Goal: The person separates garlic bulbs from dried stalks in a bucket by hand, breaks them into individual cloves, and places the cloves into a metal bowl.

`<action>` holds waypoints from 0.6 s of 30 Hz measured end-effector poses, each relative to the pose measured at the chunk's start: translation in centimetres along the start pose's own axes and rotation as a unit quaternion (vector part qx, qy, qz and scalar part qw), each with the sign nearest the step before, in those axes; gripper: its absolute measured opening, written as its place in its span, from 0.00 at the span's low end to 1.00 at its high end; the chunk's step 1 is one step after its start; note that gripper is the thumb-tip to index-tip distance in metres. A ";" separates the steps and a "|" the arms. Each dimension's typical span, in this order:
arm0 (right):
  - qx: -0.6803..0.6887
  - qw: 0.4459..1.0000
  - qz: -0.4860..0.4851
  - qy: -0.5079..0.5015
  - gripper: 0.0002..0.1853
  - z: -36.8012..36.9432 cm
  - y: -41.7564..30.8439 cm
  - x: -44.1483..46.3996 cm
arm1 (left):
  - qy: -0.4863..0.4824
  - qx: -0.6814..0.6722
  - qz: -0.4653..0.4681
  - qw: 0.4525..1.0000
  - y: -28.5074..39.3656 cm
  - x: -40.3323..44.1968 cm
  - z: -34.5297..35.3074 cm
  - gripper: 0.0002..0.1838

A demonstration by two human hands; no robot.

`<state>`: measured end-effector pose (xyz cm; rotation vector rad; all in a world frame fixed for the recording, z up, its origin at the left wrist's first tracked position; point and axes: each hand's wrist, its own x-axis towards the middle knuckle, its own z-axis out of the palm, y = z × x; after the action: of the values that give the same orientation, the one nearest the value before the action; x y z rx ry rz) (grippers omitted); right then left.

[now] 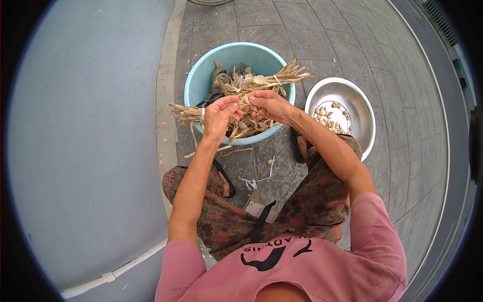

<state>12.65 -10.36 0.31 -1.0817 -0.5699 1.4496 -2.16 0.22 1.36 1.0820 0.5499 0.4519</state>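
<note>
Over a light blue plastic tub (190, 85), my left hand (223, 111) and my right hand (271, 104) meet with fingers pinched on a papery garlic bulb (245, 103). Its exact shape is partly hidden by my fingers. Beneath them the tub holds dried garlic stalks (241, 132), loose skins and some dark items. One tied bundle of stalks (289, 75) leans over the right rim, and another tied bundle (186, 114) sticks out at the left. To the right, a steel bowl (359, 108) contains several loose garlic cloves (327, 121).
A blue-grey wall (90, 126) runs along the left, with a white pipe (118, 272) low on it. White string (251, 184) and a few stalks lie on the grey paving (256, 161) between my feet. A small low stool (259, 207) shows between my legs.
</note>
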 end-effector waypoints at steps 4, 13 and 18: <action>-0.065 0.998 0.009 0.020 0.09 0.1 0.1 0.2 | -0.008 0.049 0.024 0.998 0.2 -0.2 0.3 0.08; -0.064 0.997 -0.007 -0.032 0.17 0.9 -0.6 -0.4 | 0.045 0.164 0.041 0.985 0.2 -0.5 0.7 0.06; -0.097 0.995 -0.003 -0.023 0.15 0.5 -0.3 -0.2 | 0.020 0.160 0.039 0.986 -0.3 -0.4 0.7 0.06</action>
<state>12.33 -10.34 0.82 -1.1993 -0.7578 1.4385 -2.04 -0.60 1.44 1.4073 0.6307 0.4630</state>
